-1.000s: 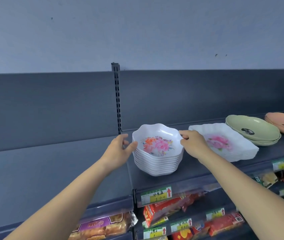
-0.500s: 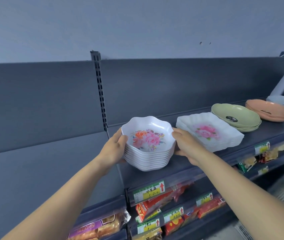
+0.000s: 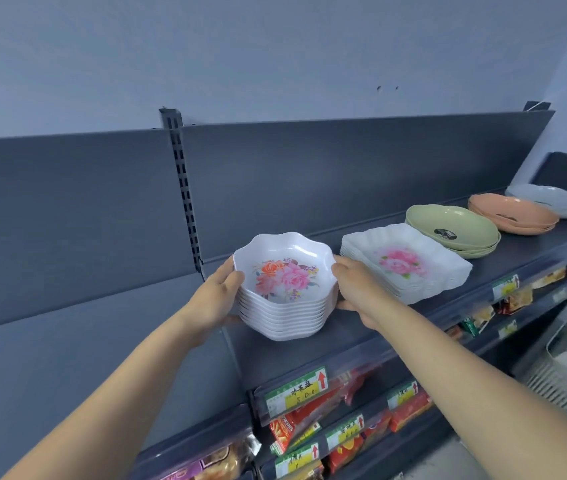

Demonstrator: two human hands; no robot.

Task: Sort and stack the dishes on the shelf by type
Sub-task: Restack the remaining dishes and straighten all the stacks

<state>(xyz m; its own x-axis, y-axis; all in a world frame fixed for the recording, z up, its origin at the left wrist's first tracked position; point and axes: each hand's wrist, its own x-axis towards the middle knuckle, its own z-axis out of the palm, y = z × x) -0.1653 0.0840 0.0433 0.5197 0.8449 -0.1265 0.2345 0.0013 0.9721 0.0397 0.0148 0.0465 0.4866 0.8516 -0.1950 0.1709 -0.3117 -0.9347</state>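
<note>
White bowls [image 3: 285, 292] with wavy rims and a rose print inside are nested in one stack at the left end of the top shelf [image 3: 517, 251]. Both hands grip that stack from opposite sides. The left hand [image 3: 218, 299] clasps its left side, thumb up at the top rim and fingers curled round the lower bowls. The right hand [image 3: 358, 289] clasps its right side, fingers at the top rim and thumb low against the stack. Whether the bottom bowl touches the shelf or hangs just above it, I cannot tell.

Just beside the right hand, square plates [image 3: 410, 265] with a pink flower lie stacked on the shelf. Further right come green plates [image 3: 453, 230] in a stack, the top one with a dark sticker, then orange plates [image 3: 514, 214], then pale dishes [image 3: 552, 200] at the far end. Each pile stands close to the next.

Behind the bowls a slotted post [image 3: 185, 202] runs up the dark back panel, under a grey-blue wall [image 3: 275, 64]. Below the shelf edge hang price tags [image 3: 296, 393] with red arrows, and snack packs [image 3: 296, 427] fill the lower shelves. A white basket [image 3: 566, 375] stands at the lower right.
</note>
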